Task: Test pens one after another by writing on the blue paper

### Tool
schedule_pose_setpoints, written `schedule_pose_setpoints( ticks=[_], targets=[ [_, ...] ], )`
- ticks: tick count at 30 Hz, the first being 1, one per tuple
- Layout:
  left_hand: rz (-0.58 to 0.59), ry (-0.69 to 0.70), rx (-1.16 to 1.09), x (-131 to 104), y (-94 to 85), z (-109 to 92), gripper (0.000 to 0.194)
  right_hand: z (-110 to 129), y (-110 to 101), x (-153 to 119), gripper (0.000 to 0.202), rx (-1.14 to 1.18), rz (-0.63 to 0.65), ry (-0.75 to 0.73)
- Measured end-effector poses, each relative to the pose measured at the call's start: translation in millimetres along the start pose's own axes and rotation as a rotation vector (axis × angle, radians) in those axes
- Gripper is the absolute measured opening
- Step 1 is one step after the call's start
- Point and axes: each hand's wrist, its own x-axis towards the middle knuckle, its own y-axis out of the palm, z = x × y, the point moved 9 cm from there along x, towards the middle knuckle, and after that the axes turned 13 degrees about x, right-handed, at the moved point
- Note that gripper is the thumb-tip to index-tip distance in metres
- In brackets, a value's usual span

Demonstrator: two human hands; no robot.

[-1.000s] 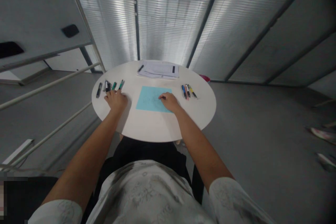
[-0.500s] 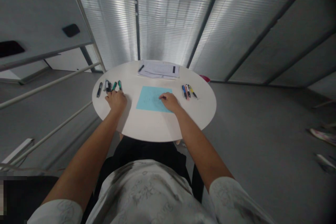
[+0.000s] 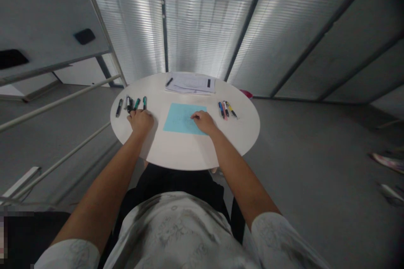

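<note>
A blue sheet of paper [image 3: 178, 119] with faint marks lies on the round white table [image 3: 179, 151]. Over its right part is my right hand [image 3: 204, 122], closed on a dark pen [image 3: 196, 117]. My left hand [image 3: 141, 122] rests on the table at the left, fingers towards a green pen [image 3: 144, 101]. Another green pen [image 3: 136, 103] and black markers [image 3: 129, 104] lie just beyond its fingertips; whether it touches them cannot be told. A dark pen [image 3: 119, 108] lies farther left.
Blue, white and yellow pens [image 3: 231, 109] lie right of the sheet. Stacked papers [image 3: 191, 84] with a pen on top are at the table's far edge. A metal rail frame [image 3: 59, 101] stands left. Shoes [image 3: 388, 162] show at far right.
The green pen nearest my left fingers stands slightly farther right and straighter. My left hand has shifted a little to the right. My right hand looks nearly unmoved.
</note>
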Motion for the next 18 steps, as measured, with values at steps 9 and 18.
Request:
schedule_pose_setpoints(
  ticks=[9,18],
  targets=[
    [-0.044,-0.051,0.001,-2,-13.8,1,0.036,3,-3,-2,0.022,0.013,-0.009,0.004],
    [-0.159,-0.09,-0.162,3,-19.0,9,0.024,1,-2,-1,0.023,0.009,-0.004,0.01]
  ],
)
